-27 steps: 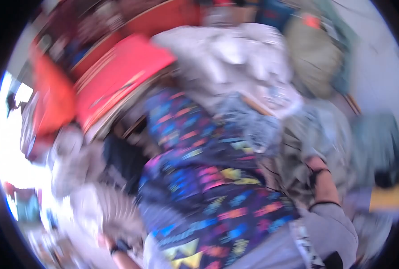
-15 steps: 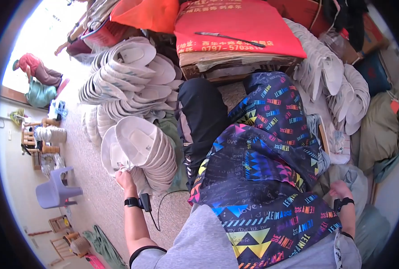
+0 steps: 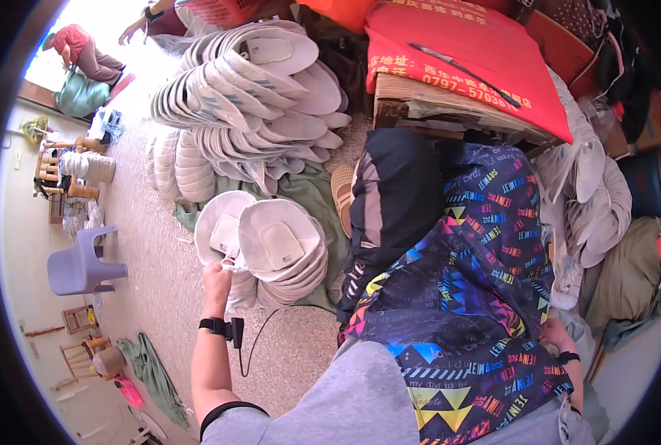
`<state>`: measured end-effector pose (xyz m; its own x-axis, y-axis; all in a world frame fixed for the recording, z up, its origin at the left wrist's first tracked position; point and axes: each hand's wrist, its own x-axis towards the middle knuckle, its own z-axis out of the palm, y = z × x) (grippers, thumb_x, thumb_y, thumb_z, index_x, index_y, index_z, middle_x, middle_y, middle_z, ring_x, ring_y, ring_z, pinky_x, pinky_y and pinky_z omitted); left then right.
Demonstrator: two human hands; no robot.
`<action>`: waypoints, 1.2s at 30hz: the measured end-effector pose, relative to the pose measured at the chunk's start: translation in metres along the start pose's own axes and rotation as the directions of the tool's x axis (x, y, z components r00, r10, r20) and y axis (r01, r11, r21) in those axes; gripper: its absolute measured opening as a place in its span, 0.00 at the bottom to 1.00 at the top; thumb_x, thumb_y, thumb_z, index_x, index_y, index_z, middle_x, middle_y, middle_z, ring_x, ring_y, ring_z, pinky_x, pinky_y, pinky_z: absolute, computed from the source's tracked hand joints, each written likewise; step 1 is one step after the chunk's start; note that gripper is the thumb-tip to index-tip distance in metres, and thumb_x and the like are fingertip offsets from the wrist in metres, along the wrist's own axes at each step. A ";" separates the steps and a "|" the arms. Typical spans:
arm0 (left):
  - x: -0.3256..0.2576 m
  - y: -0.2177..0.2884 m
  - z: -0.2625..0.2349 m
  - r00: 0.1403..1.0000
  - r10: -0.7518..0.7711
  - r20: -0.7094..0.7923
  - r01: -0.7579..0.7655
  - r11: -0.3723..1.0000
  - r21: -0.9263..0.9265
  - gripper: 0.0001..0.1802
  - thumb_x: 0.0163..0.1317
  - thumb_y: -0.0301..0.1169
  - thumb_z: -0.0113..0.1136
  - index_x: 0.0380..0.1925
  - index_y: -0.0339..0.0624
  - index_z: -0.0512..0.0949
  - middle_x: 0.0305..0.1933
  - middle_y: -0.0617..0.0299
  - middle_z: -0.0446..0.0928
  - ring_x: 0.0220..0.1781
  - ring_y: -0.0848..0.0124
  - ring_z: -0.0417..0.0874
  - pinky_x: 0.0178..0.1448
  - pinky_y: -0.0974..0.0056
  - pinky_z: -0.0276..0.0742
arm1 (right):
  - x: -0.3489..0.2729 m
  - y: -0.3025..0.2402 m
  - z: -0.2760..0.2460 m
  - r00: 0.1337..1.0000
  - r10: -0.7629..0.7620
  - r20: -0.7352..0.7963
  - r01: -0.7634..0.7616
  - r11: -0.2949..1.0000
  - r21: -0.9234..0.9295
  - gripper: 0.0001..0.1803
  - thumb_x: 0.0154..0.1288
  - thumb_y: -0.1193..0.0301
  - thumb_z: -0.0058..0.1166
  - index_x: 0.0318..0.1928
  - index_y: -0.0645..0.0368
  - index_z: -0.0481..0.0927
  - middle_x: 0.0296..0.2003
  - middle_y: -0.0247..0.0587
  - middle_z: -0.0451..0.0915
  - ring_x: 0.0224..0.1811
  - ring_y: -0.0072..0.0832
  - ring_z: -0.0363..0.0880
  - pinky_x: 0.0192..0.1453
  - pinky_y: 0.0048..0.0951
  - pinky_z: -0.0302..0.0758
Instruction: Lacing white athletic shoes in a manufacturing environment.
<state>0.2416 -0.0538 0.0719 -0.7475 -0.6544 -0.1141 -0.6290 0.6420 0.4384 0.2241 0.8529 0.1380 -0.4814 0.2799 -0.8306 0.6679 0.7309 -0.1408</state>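
Observation:
At the left, my left hand (image 3: 216, 288) has its fingers closed on the near edge of a white shoe piece (image 3: 210, 228), hollow with a pale insole shape inside. Touching it on the right is a stack of nested white shoe pieces (image 3: 283, 230), its top one facing up. A small white strip or loop shows at my left fingertips; I cannot make it out. By the right edge of my dark patterned apron (image 3: 449, 297), my right hand (image 3: 559, 335) is near a greyish plastic bag or cloth. Its fingers are partly hidden.
Larger piles of shoe pieces (image 3: 249, 96) stand ahead on green cloth (image 3: 301, 193). A red-covered table (image 3: 456, 67) with a thin dark tool (image 3: 464, 74) is at the far side. A purple chair (image 3: 86, 263) stands left; another person (image 3: 82, 52) bends at far left.
The view has shifted, so the piles and table appear farther right. My left hand stays at the shoe piece's edge. My right hand has moved to the apron's edge.

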 end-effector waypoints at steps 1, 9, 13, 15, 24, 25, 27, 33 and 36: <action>0.004 0.021 -0.009 0.998 0.016 0.057 -0.020 0.998 0.059 0.19 0.61 0.41 0.62 0.24 0.33 0.80 0.30 0.45 0.78 0.33 0.48 0.78 0.40 0.51 0.72 | -0.002 -0.002 -0.004 1.000 0.012 -0.027 -0.014 0.999 -0.051 0.08 0.60 0.74 0.50 0.32 0.65 0.82 0.23 0.39 0.81 0.24 0.26 0.80 0.30 0.26 0.76; 0.031 0.066 0.058 0.909 0.284 0.304 -0.390 0.836 0.385 0.06 0.53 0.30 0.60 0.26 0.40 0.83 0.40 0.51 0.78 0.44 0.51 0.79 0.48 0.50 0.76 | 0.010 -0.027 -0.032 0.987 -0.127 -0.094 0.113 0.984 -0.135 0.08 0.61 0.75 0.50 0.36 0.65 0.81 0.25 0.40 0.82 0.25 0.25 0.81 0.32 0.27 0.77; 0.033 0.075 0.111 0.920 0.385 0.072 -0.392 0.896 0.209 0.07 0.49 0.23 0.56 0.26 0.42 0.83 0.43 0.55 0.77 0.48 0.54 0.77 0.53 0.55 0.75 | -0.003 -0.042 -0.049 0.983 -0.151 -0.099 0.135 0.979 -0.153 0.09 0.62 0.76 0.48 0.40 0.65 0.79 0.27 0.41 0.82 0.27 0.25 0.81 0.33 0.27 0.77; 0.038 0.071 0.114 0.924 0.381 0.041 -0.383 0.917 0.115 0.07 0.49 0.22 0.56 0.26 0.43 0.83 0.42 0.56 0.77 0.48 0.54 0.77 0.53 0.55 0.75 | -0.003 -0.040 -0.050 0.982 -0.160 -0.103 0.146 0.980 -0.134 0.09 0.63 0.76 0.49 0.40 0.65 0.79 0.27 0.42 0.82 0.27 0.25 0.81 0.33 0.28 0.78; 0.051 0.051 0.093 0.978 -0.202 0.051 0.180 0.695 -0.696 0.14 0.50 0.16 0.55 0.35 0.38 0.84 0.37 0.61 0.80 0.41 0.66 0.80 0.49 0.66 0.75 | -0.030 -0.108 -0.019 0.908 -0.417 0.034 0.412 0.875 -0.254 0.14 0.65 0.74 0.54 0.50 0.65 0.79 0.44 0.43 0.83 0.42 0.30 0.82 0.50 0.31 0.77; 0.055 0.041 0.095 0.962 -0.273 0.012 0.202 0.680 -0.705 0.16 0.49 0.14 0.52 0.36 0.35 0.83 0.38 0.60 0.80 0.44 0.67 0.80 0.52 0.67 0.74 | -0.033 -0.117 -0.017 0.884 -0.465 0.037 0.467 0.881 -0.077 0.15 0.66 0.73 0.54 0.52 0.65 0.78 0.47 0.41 0.83 0.45 0.30 0.81 0.52 0.31 0.76; 0.071 0.033 0.091 0.996 -0.093 -0.014 0.066 0.799 -0.598 0.17 0.48 0.14 0.51 0.37 0.35 0.83 0.38 0.59 0.80 0.45 0.67 0.80 0.52 0.67 0.74 | -0.028 -0.115 -0.019 0.902 -0.431 0.031 0.431 0.902 0.006 0.17 0.65 0.72 0.55 0.53 0.64 0.77 0.49 0.42 0.82 0.46 0.31 0.80 0.53 0.31 0.75; 0.097 0.031 0.079 0.948 0.139 0.285 -0.078 0.973 -0.216 0.18 0.61 0.35 0.45 0.38 0.38 0.84 0.45 0.44 0.79 0.53 0.52 0.77 0.62 0.56 0.69 | 0.003 -0.117 -0.024 0.939 -0.329 0.097 0.285 0.906 0.314 0.26 0.62 0.66 0.58 0.58 0.63 0.72 0.53 0.48 0.80 0.51 0.33 0.77 0.57 0.32 0.71; 0.105 0.052 0.082 0.905 0.026 0.425 -0.077 0.992 0.104 0.23 0.66 0.46 0.46 0.40 0.40 0.84 0.47 0.43 0.79 0.53 0.50 0.77 0.62 0.55 0.69 | 0.007 -0.122 -0.019 0.936 -0.340 0.096 0.298 0.906 0.301 0.25 0.63 0.66 0.58 0.58 0.63 0.72 0.53 0.48 0.80 0.51 0.33 0.77 0.57 0.32 0.71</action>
<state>0.1133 -0.0562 0.0100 -0.7834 -0.4061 -0.4704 -0.5882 0.7289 0.3504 0.1287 0.7779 0.1594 -0.6227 -0.0465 -0.7811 0.6323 0.5582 -0.5373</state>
